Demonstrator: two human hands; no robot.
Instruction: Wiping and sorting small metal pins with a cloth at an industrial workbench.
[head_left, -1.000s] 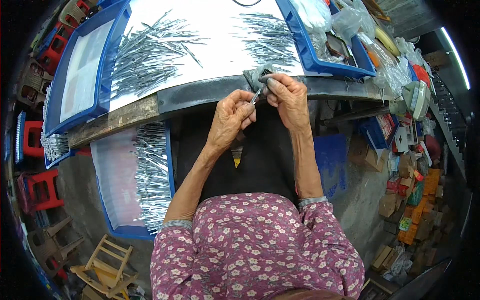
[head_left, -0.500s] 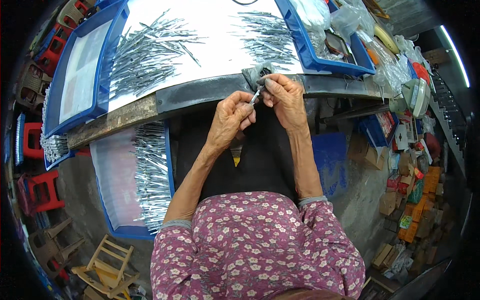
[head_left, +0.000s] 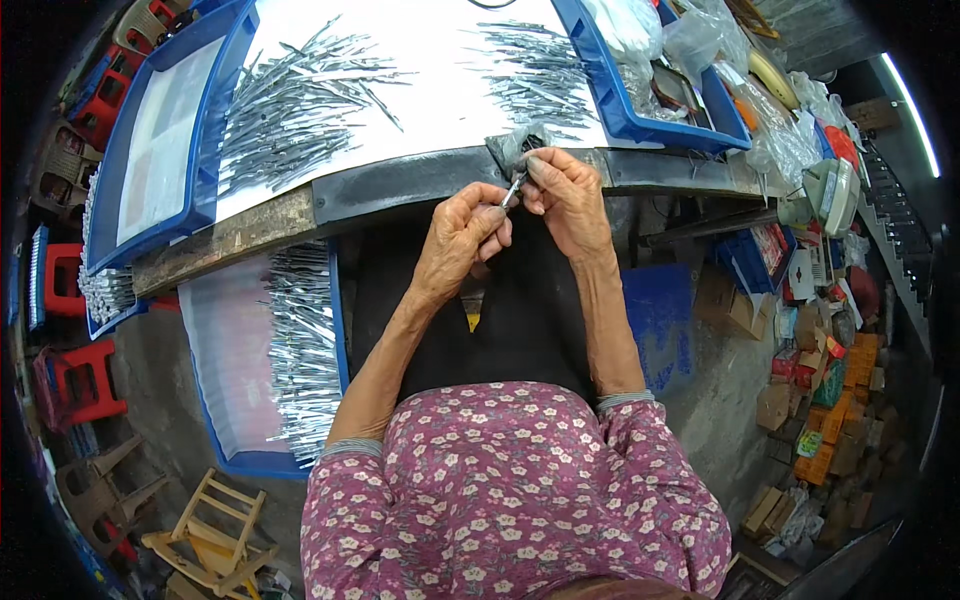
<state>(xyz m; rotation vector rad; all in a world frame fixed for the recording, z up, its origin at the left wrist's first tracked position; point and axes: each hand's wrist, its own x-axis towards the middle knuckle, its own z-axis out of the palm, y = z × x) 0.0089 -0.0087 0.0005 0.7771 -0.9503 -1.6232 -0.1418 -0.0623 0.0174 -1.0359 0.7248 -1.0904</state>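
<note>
Your left hand point(head_left: 455, 240) grasps a slim metal piece point(head_left: 513, 193), held between thumb and curled fingers. Your right hand point(head_left: 570, 200) meets it from the other side, thumb and forefinger pinched at the upper end; the exact contact there is too small to read.

Appearance of piece: short visible length, narrow, silvery with a bright glint, darker toward the top. It slants, upper end toward your right hand. The part inside your left grip is hidden.

Position: between your two sets of fingertips, above your dark-clothed lap point(head_left: 470, 355), just in front of the tabletop point(head_left: 235, 235) edge. Beside the upper end, at that edge, sits a crumpled grey pouch point(head_left: 510, 148) with a dark mouth; whether the piece touches it, cannot tell.

Materials: tabletop edge is rough, worn wood, partly covered by a smooth dark strip point(head_left: 400, 185). On a white sheet point(head_left: 430, 80) lie two loose heaps of thin grey metal strips: a broad left heap point(head_left: 300, 110), spiky and criss-crossed, and a smaller right heap point(head_left: 530, 75). Blue plastic trays with raised walls flank them, a left tray point(head_left: 205, 130) and a right tray point(head_left: 640, 130). Below, at your left, a lower tray point(head_left: 250, 462) holds shinier strips point(head_left: 300, 350), densely layered. Your sleeves are purple floral cloth with striped grey cuffs.
</note>
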